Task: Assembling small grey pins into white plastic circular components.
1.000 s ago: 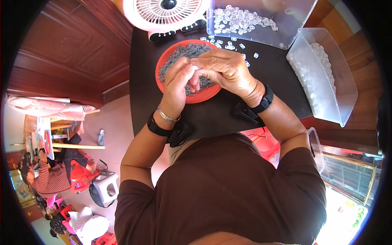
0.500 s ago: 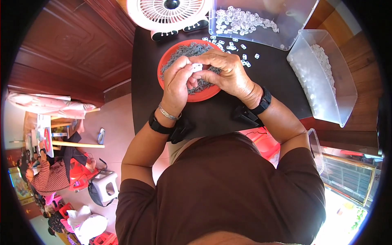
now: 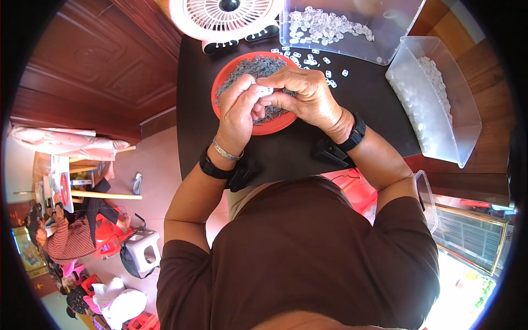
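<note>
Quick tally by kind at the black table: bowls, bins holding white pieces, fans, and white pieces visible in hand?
Red bowl: 1
Clear bins: 2
White fan: 1
Held white piece: 1
Total: 5

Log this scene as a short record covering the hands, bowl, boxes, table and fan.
Left hand: holds small white piece
Right hand: at that piece; exact grip unclear
Bowl: red, beneath hands, grey pieces inside
Far box: clear, white pieces inside
Side box: translucent, white contents
Table: black, loose pieces near bowl
Fan: left of far box
</note>
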`<state>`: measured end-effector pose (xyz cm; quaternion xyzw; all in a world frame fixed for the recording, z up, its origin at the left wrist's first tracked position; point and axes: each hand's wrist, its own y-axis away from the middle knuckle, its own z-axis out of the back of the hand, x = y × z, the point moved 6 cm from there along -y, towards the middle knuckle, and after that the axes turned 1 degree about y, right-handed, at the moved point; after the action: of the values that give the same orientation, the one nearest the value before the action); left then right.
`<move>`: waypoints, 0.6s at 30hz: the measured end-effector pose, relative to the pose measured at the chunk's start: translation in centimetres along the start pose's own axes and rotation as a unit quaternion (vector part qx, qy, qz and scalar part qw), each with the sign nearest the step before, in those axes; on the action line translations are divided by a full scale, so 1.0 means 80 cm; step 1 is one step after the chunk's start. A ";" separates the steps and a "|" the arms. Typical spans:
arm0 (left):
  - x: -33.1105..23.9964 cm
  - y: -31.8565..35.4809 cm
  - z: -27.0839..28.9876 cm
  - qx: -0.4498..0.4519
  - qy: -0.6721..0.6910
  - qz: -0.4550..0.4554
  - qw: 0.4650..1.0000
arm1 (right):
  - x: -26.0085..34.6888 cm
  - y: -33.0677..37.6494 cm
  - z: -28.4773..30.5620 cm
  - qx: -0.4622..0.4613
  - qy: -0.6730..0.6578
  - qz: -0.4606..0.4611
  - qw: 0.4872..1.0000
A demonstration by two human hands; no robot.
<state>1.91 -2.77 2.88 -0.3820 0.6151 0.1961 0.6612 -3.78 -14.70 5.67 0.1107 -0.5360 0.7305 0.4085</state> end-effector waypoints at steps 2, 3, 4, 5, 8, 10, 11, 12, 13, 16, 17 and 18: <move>-0.001 0.000 0.000 0.003 -0.004 0.000 1.000 | 0.001 -0.001 0.000 0.006 0.006 0.004 1.000; -0.002 0.000 -0.001 0.007 -0.008 0.000 1.000 | 0.001 0.000 0.000 0.006 -0.004 0.007 1.000; -0.001 0.000 -0.002 0.008 -0.008 0.001 1.000 | 0.001 0.000 0.001 0.006 -0.014 0.010 1.000; 0.000 0.000 -0.002 0.010 -0.010 -0.001 1.000 | 0.000 0.001 0.001 0.005 -0.014 0.009 1.000; -0.002 -0.001 -0.002 0.004 -0.021 -0.009 1.000 | -0.001 0.000 0.000 -0.005 -0.055 -0.006 0.998; -0.004 -0.001 -0.002 -0.004 -0.032 -0.015 0.999 | 0.001 -0.003 0.002 -0.003 -0.067 -0.025 0.997; -0.004 -0.001 -0.002 -0.010 -0.031 -0.014 0.999 | 0.000 -0.003 0.001 -0.004 -0.066 -0.025 0.997; -0.005 -0.001 -0.001 -0.017 -0.030 -0.013 0.999 | -0.005 -0.002 -0.001 0.002 -0.115 -0.056 0.992; -0.005 -0.001 -0.001 -0.016 -0.031 -0.014 0.999 | -0.010 -0.001 -0.003 0.009 -0.164 -0.087 0.983; -0.002 -0.001 0.001 -0.019 -0.007 -0.005 1.000 | -0.013 -0.001 -0.006 0.021 -0.213 -0.102 0.972; -0.002 -0.001 0.001 -0.017 0.002 -0.009 1.000 | -0.013 0.000 -0.007 0.021 -0.212 -0.100 0.972; -0.001 -0.002 0.001 -0.014 0.012 -0.013 1.000 | -0.016 0.000 -0.008 0.018 -0.230 -0.106 0.967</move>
<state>2.06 -2.83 3.03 -0.4015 0.6150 0.1912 0.6512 -2.82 -14.71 4.63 0.3395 -0.5873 0.6476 0.3471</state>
